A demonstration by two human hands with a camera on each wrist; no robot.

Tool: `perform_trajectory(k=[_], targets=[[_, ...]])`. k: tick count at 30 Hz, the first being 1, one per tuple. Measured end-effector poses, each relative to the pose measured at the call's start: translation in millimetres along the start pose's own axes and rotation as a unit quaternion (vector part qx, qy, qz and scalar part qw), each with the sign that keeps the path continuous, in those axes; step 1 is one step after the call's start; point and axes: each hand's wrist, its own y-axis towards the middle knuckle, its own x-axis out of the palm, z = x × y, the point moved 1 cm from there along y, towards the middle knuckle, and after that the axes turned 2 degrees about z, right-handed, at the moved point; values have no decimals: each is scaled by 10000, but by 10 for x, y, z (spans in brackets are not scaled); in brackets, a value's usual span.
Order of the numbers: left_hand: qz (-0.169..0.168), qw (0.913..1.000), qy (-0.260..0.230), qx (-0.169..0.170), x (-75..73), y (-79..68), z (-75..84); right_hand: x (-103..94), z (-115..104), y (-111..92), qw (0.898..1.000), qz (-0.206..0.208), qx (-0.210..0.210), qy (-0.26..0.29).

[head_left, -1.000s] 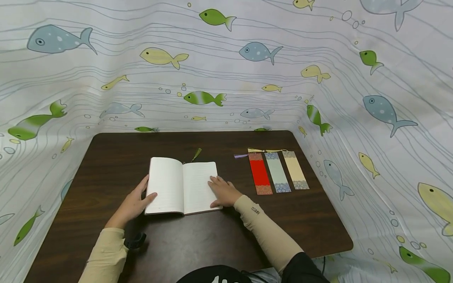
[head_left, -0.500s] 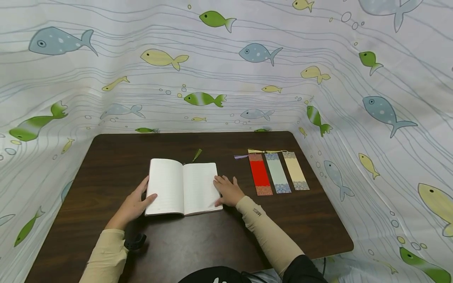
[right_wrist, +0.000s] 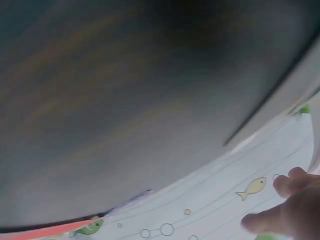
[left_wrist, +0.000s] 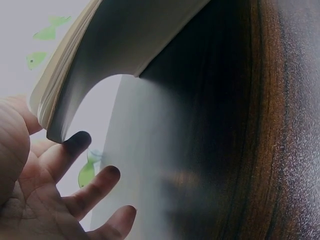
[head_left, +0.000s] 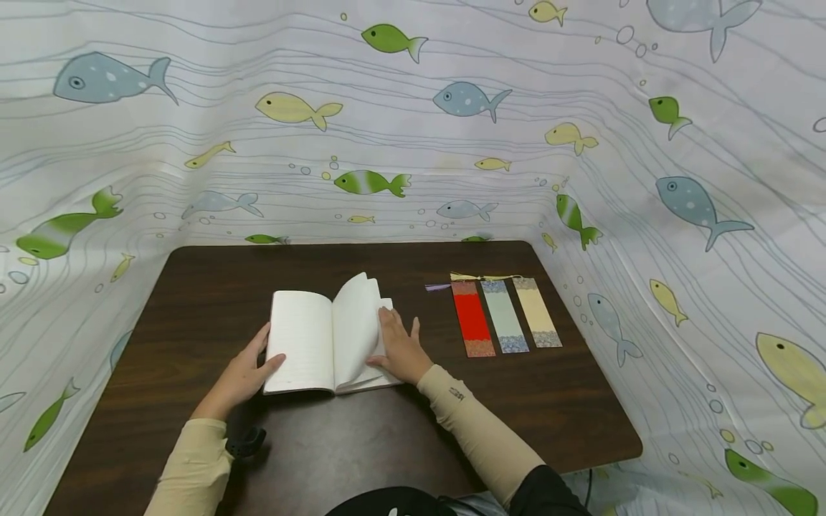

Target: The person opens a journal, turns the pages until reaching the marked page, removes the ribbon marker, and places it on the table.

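An open notebook (head_left: 300, 340) with lined white pages lies on the dark table. My left hand (head_left: 239, 376) grips its left edge, thumb on the page and fingers round the outer side. In the left wrist view, the left hand (left_wrist: 45, 175) holds the cover and page block (left_wrist: 60, 82) raised off the tabletop. My right hand (head_left: 403, 347) is at the notebook's right edge, its fingers extended and its thumb spread apart from them. Several pages (head_left: 357, 330) stand raised against it, curving leftwards. The right wrist view catches only part of the right hand (right_wrist: 295, 205).
Right of the notebook lie a red bookmark (head_left: 472, 319), a pale green bookmark (head_left: 505, 315) and a cream bookmark (head_left: 537, 312) with tassels at their tops. A fish-patterned curtain (head_left: 387, 143) surrounds the dark wooden table (head_left: 213, 287).
My right hand has shifted left, and several right-hand pages have risen off the block. The green tassel behind the notebook is now hidden by them. My left hand stays put.
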Motion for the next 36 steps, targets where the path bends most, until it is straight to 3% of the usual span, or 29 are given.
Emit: perform_trajectory(k=[3, 7, 13, 18, 25, 32, 33, 36], targets=[[2, 10000, 0, -21, 4, -4, 2, -9, -75, 30, 9974, 61, -255, 666], [-8, 10000, 11, -31, 6, -4, -1, 1, -168, 64, 9858, 112, -623, 1557], [-44, 10000, 20, -37, 3, 3, -19, 12, -315, 74, 9573, -117, -817, 2770], [-73, 9997, -215, -34, -2, 12, -26, 3, -431, 45, 9355, -492, -870, 3389], [21, 9986, -523, 74, -12, 8, -11, -63, -560, -3, 9215, -890, -1008, 3644], [21, 9968, -786, 168, -26, -5, -7, 58, -624, 40, 9037, -1148, -1518, 3836], [5, 9959, -876, 206, -28, -8, -4, 69, -637, 45, 9029, -1201, -1579, 3812], [-41, 9933, -1106, 338, -30, 1, -4, 79, -682, 58, 9135, -1297, -1698, 3461]])
